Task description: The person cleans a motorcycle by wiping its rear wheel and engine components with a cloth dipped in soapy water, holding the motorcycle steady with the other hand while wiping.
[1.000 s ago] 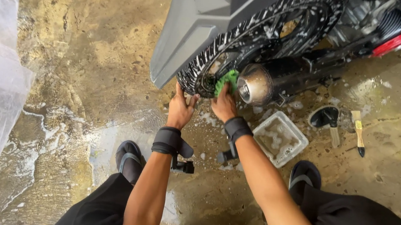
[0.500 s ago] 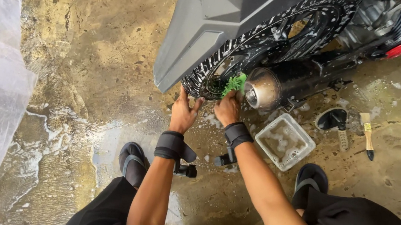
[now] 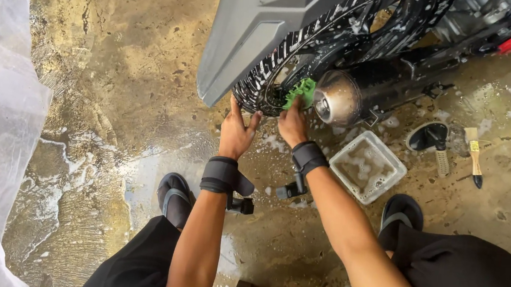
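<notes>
Green cloth point(image 3: 301, 91) bunched in right hand point(image 3: 292, 127) against soapy tyre point(image 3: 262, 81).

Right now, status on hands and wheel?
Left hand braced on soapy tyre. Right hand presses green cloth into wheel. Exhaust pipe crowds cloth.

view: head cam only, no second view to overlap | aim: steep down from above crouched person, over both forearms | range: close, hands upper-centre against soapy rear tyre point(image 3: 262, 78) | frame: wet concrete floor point(image 3: 116, 84) left of grip
</notes>
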